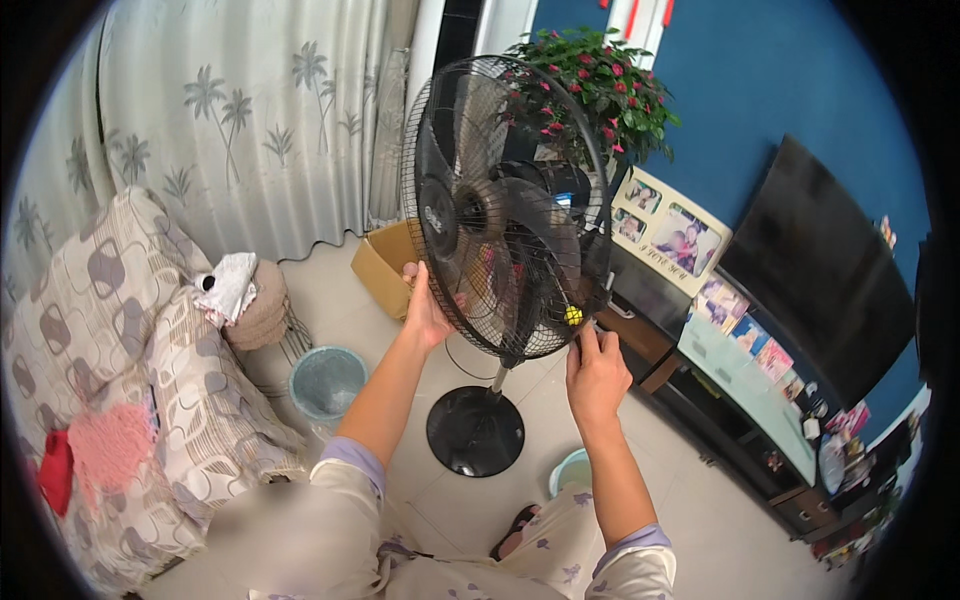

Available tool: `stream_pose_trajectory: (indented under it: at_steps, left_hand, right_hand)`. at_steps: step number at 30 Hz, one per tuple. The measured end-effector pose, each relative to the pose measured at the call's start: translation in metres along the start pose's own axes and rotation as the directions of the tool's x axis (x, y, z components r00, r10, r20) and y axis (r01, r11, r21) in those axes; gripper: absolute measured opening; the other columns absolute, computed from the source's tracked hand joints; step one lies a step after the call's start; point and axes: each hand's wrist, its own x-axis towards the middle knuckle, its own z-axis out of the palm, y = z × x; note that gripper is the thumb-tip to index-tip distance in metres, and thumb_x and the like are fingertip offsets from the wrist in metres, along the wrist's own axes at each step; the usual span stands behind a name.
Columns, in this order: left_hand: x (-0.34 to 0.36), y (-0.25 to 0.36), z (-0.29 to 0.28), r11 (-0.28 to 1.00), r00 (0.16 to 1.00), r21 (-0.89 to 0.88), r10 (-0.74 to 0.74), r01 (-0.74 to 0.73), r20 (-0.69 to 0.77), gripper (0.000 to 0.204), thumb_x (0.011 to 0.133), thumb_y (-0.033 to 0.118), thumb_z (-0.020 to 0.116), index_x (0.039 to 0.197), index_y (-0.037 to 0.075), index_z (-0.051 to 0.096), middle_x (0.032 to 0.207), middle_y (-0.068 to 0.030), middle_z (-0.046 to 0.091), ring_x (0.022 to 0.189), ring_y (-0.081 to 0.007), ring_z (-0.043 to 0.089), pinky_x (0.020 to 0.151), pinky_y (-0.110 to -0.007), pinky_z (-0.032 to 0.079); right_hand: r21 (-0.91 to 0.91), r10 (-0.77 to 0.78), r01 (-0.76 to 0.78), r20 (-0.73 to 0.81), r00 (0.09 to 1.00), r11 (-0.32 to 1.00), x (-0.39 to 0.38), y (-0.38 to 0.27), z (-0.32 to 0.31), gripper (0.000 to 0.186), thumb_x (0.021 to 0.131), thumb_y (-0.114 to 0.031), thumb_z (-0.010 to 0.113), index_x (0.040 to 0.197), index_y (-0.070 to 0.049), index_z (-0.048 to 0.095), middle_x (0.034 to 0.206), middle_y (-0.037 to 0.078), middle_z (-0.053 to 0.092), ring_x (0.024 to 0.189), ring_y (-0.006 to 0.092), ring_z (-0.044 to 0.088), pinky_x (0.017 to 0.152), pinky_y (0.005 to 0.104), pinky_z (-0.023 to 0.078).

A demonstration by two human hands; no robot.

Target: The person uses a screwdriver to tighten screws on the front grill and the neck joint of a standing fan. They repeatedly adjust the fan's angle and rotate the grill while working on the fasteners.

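Observation:
A black pedestal fan [478,215] stands in front of me, its round wire guard tilted and its blades showing through the mesh. My left hand [430,312] holds the lower left rim of the guard, thumb up along the edge and fingers partly behind it. At the lower right rim, my right hand [597,375] is closed, fingertips pinched together against the edge; what lies between them is too small to make out. A small yellow object [573,316] shows at the guard close to my right fingertips. The fan's round black base [475,431] rests on the floor.
To the left are a patterned covered sofa [195,370], a round stool [262,305] with cloth on it, and a grey-blue bucket [328,382]. A cardboard box [385,268] sits behind the fan. On the right stand a TV cabinet [755,400] and a flowering plant [625,95].

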Motion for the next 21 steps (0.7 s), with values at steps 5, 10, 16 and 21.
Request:
stream_pose_trajectory:
  at_steps: [5,10,16,21]
  left_hand:
    - [-0.016,0.000,0.014,0.999,0.995,-0.019,0.049,-0.047,0.087,0.078,0.074,0.077,0.035,0.115,0.012,0.049,0.104,-0.0054,0.049,0.085,-0.0196,0.045,0.083,-0.044,0.038]
    - [0.010,0.002,-0.009,0.997,0.999,-0.061,-0.033,0.036,0.043,0.071,0.074,0.075,0.039,0.111,0.016,0.051,0.099,-0.0031,0.048,0.084,-0.0193,0.043,0.081,-0.043,0.039]
    - [-0.007,0.001,0.002,0.999,0.992,-0.044,0.025,-0.019,0.122,0.078,0.076,0.073,0.038,0.126,0.012,0.040,0.106,-0.0073,0.046,0.090,-0.0211,0.044,0.085,-0.044,0.036]
    - [0.009,0.000,-0.013,0.998,0.989,-0.015,0.060,-0.059,0.132,0.084,0.075,0.076,0.036,0.128,0.011,0.037,0.116,-0.0087,0.045,0.099,-0.0228,0.044,0.090,-0.045,0.034]
  right_hand:
    - [-0.024,0.056,-0.053,0.187,0.981,0.998,0.003,0.003,-0.005,0.034,0.077,-0.015,0.061,0.109,-0.010,0.055,0.080,0.013,0.056,0.066,0.0314,0.061,0.056,0.0402,0.049]
    - [0.332,0.176,-0.278,0.305,0.936,0.901,0.021,0.005,-0.012,0.021,0.079,-0.017,0.058,0.097,-0.006,0.055,0.077,0.020,0.062,0.073,0.0380,0.060,0.065,0.0429,0.046]
    - [0.086,0.059,-0.079,0.217,0.974,0.993,0.021,-0.003,-0.017,0.030,0.076,-0.016,0.061,0.101,-0.004,0.050,0.077,0.016,0.060,0.069,0.0357,0.059,0.059,0.0425,0.046]
    - [-0.078,-0.103,0.115,0.147,0.984,0.990,0.018,-0.007,-0.015,0.029,0.071,-0.001,0.055,0.099,-0.003,0.049,0.076,0.011,0.047,0.069,0.0280,0.057,0.048,0.0369,0.048]
